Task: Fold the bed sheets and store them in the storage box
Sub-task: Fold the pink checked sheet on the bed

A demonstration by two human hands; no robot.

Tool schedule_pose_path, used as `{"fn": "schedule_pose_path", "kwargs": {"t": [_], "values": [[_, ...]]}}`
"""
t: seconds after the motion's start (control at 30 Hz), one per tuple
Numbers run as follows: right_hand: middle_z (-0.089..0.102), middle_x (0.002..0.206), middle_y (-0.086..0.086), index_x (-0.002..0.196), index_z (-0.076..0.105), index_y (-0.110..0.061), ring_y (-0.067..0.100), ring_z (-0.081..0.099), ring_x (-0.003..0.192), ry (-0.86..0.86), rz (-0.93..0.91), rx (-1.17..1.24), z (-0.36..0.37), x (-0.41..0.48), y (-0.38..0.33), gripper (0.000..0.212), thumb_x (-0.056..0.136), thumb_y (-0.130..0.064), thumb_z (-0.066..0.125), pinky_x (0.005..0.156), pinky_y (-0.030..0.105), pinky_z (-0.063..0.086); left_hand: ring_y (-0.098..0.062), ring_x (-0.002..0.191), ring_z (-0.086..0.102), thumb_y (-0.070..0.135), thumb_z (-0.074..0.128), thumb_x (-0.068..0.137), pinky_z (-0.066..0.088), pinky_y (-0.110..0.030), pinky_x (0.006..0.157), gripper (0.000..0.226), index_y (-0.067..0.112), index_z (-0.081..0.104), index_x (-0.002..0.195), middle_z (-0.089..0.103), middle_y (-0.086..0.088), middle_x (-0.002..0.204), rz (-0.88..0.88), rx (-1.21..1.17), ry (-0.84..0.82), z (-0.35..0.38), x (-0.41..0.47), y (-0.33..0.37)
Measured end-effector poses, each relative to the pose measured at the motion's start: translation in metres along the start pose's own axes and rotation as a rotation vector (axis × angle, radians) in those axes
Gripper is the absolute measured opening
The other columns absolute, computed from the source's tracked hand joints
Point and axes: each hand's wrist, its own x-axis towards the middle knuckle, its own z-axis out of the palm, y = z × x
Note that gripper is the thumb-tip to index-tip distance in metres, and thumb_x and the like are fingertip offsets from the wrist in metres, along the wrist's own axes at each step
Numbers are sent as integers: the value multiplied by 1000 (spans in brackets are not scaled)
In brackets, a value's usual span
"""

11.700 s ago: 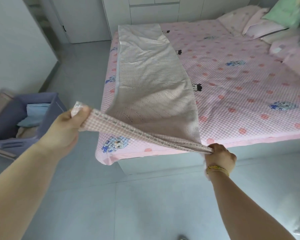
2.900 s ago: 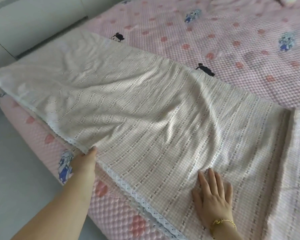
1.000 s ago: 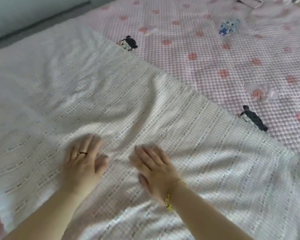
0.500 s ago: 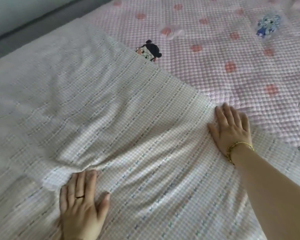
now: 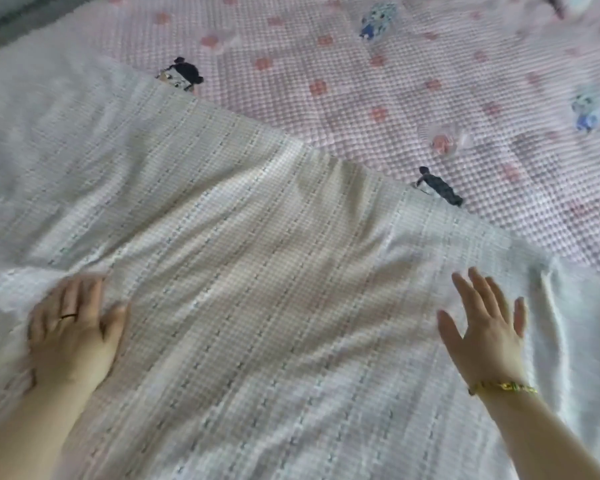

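The left hand (image 5: 71,336) presses flat on the folded checked bed sheet (image 5: 257,271), fingers straight and close together. The sheet lies under both hands on the pink quilted bedspread (image 5: 395,98), its long axis running far-left to near-right. The right hand (image 5: 485,327) is spread-fingered over it. Half a second ago it pressed the sheet's far edge, and it now sits nearer.

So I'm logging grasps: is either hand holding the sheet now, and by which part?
Nothing is held. The left hand lies flat on the sheet, fingers straight; the right hand is spread open over it, gripping no edge.
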Motion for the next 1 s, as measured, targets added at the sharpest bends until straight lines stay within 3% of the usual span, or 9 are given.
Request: {"fn": "schedule_pose_path", "kwargs": {"t": [0.17, 0.3, 0.37, 0.47, 0.57, 0.63, 0.7, 0.9, 1.0], "values": [[1, 157, -6, 147, 11, -28, 15, -2, 145, -169, 175, -110, -16, -81, 101, 57, 96, -41, 33, 112, 31, -15, -57, 102, 52, 38, 28, 81, 43, -63, 83, 67, -13, 54, 116, 52, -41, 115, 137, -144, -61, -5, -76, 81], [53, 134, 7, 131, 49, -20, 26, 42, 129, -154, 154, -110, -20, -133, 146, 58, 80, -43, 35, 110, 29, -7, -50, 99, 61, 41, 34, 84, 49, -61, 75, 61, -5, 62, 113, 59, -32, 116, 604, -235, -173, -12, -162, 218], [63, 121, 11, 122, 49, -19, 24, 40, 120, -29, 144, -62, -30, -156, 177, 54, 75, -42, 38, 111, 30, -1, -39, 95, 66, 46, 28, 91, 54, -49, 72, 59, 4, 66, 108, 65, -23, 113, 871, -162, -291, -7, -214, 279], [56, 130, 15, 125, 54, -15, 27, 36, 127, 143, 331, 31, -40, -195, 230, 54, 81, -41, 35, 111, 22, -7, -26, 100, 67, 52, 32, 79, 36, -42, 99, 57, 20, 71, 104, 68, -8, 113, 1084, 66, -467, 10, -290, 332], [19, 154, 4, 143, 31, -22, 21, 12, 143, 118, 675, 83, -49, -238, 293, 58, 92, -49, 26, 110, 22, -14, -25, 142, 22, 46, 34, 91, -10, -38, 111, 60, 16, 35, 142, 22, -11, 154, 962, 80, -510, 14, -342, 363], [-5, 157, -3, 148, 8, -26, 15, -8, 144, -87, 867, 92, -51, -267, 330, 56, 97, -45, 25, 115, 34, -11, -21, 145, 0, 42, 38, 95, -1, -32, 115, 64, 23, 10, 148, -1, -5, 158, 802, -37, -689, 15, -368, 385], [-10, 156, -5, 148, 2, -27, 15, -11, 144, -207, 969, 153, -54, -292, 350, 61, 97, -45, 28, 116, 40, -8, -21, 144, 13, 38, 45, 94, 15, -28, 113, 67, 25, 8, 148, 9, -6, 157, 775, -202, -801, 11, -395, 407], [26, 151, 8, 145, 24, -14, 24, 26, 137, -42, 1183, 380, -65, -335, 395, 65, 91, -40, 50, 112, 37, 21, -27, 145, -5, 45, 38, 95, 11, -38, 115, 74, 30, -14, 146, -18, -7, 155, 835, 99, -807, 14, -441, 432], [57, 114, 9, 136, 40, -14, 21, 56, 90, -65, 1161, 744, -79, -344, 405, 50, 90, -25, 56, 73, 28, 48, -26, 143, -16, 47, 34, 95, 2, -39, 116, 74, 30, -17, 145, -21, -6, 155, 804, 134, -822, 11, -445, 434]]}}
